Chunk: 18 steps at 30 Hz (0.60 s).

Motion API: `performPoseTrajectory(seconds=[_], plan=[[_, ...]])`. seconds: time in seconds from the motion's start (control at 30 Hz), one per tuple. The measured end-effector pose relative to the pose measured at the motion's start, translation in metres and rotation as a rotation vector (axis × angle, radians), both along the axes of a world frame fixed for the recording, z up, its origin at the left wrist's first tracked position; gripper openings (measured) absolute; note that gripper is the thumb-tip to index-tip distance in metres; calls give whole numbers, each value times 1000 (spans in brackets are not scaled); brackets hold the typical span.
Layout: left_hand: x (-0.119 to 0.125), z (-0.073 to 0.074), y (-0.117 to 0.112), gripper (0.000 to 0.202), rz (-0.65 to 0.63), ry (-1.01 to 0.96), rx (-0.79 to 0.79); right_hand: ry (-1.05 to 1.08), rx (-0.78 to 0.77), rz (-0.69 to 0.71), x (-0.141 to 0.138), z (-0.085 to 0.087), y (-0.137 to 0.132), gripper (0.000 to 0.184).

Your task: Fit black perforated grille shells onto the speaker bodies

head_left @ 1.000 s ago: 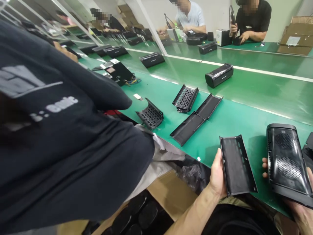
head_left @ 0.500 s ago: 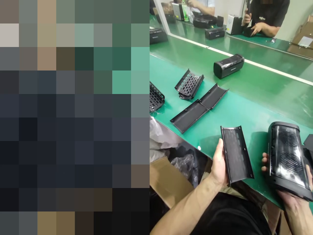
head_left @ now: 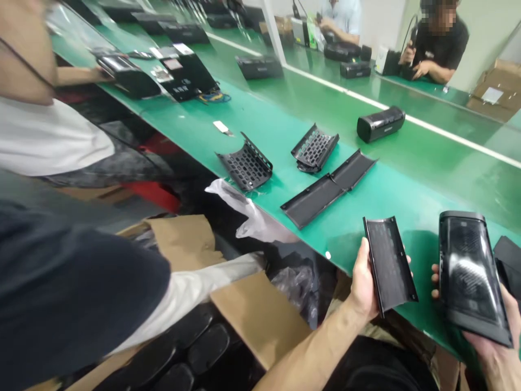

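My left hand is wrapped round a black curved cover panel, whose hollow inner face is turned up to me. A black speaker with a glossy front rests in my right hand, its fingertips showing at the left side. Both pieces are held apart from each other over the table's near edge. Farther left, two more curved panels lie end to end on the green table. Behind them are a slotted black grille and another such grille.
Another black speaker sits farther back on the green surface. A dark piece lies beyond my right hand. Below the edge are plastic film and an open cardboard box. At left a co-worker's dark sleeve reaches close.
My hands still hold the panel and the speaker. Both have shifted slightly left and down in the view, with little change in their tilt.
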State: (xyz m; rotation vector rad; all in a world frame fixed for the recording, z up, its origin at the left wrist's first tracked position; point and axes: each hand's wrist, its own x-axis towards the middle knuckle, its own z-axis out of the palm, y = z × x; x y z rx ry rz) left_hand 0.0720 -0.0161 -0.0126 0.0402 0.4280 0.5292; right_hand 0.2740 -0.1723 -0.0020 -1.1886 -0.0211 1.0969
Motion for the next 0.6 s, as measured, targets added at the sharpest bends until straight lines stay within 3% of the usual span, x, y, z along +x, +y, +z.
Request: performPoseTrajectory(seconds=[0.1, 0.13, 0.17, 0.23, 0.33, 0.47, 0.6], plan=[[9, -8, -2, 85, 15, -37, -2, -91, -147, -87, 13, 4, -1, 33], [14, -11, -2, 85, 25, -35, -4, -111, -181, -63, 16, 10, 3, 30], [19, -12, -1, 86, 26, -33, -2, -135, -193, -2, 17, 18, 10, 35], [30, -12, 0, 92, 10, -51, 21, -260, -171, 162, 13, 40, 27, 62], [45, -2, 0, 97, 4, -189, 120, -647, -175, 332, 0, 76, 55, 95], [59, 11, 0, 96, 47, -379, 256, -1049, -265, 489, -10, 104, 77, 100], [69, 14, -2, 99, 75, -388, 277, -1276, -337, 574, -7, 109, 85, 98]])
